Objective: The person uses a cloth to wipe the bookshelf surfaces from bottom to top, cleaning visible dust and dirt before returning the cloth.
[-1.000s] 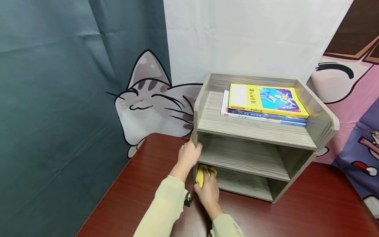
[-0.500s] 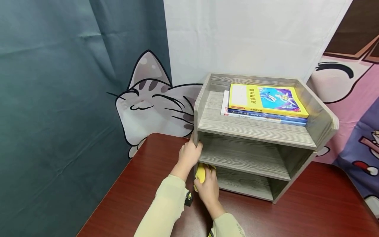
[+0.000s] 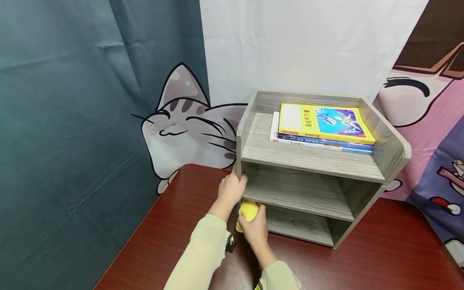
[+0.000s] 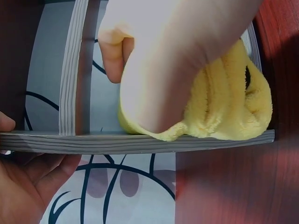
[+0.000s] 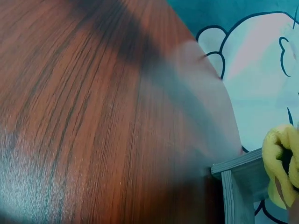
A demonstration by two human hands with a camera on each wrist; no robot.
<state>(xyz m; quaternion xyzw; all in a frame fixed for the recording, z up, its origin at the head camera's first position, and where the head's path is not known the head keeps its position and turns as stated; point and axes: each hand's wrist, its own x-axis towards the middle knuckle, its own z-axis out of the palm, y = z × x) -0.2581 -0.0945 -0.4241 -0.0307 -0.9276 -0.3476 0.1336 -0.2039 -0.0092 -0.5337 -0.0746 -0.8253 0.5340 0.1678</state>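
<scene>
A grey wood-grain desktop shelf [image 3: 311, 162] stands on the table. My left hand [image 3: 230, 188] grips its left side panel [image 4: 163, 144] at the middle compartment, thumb on the inner side and fingers outside. Lower down, my right hand [image 3: 256, 230] holds a folded yellow cloth [image 3: 248, 210] against the same panel at the bottom compartment. In the left wrist view, the cloth [image 4: 229, 98] bulges out past the right hand [image 4: 159, 70] and overlaps the panel's edge. The right wrist view catches only the cloth [image 5: 275, 163] at its right border.
Several books [image 3: 326, 125] lie stacked on the shelf's top level, a yellow one uppermost. The reddish-brown table [image 3: 166, 233] extends to the left and front of the shelf. Behind it hang a teal curtain [image 3: 65, 121] and a white cloth with a cartoon cat [image 3: 181, 133].
The right hand has turned and shifted slightly with the yellow cloth along the lower left panel; the cloth now bunches above the thumb. The left hand keeps its grip in place.
</scene>
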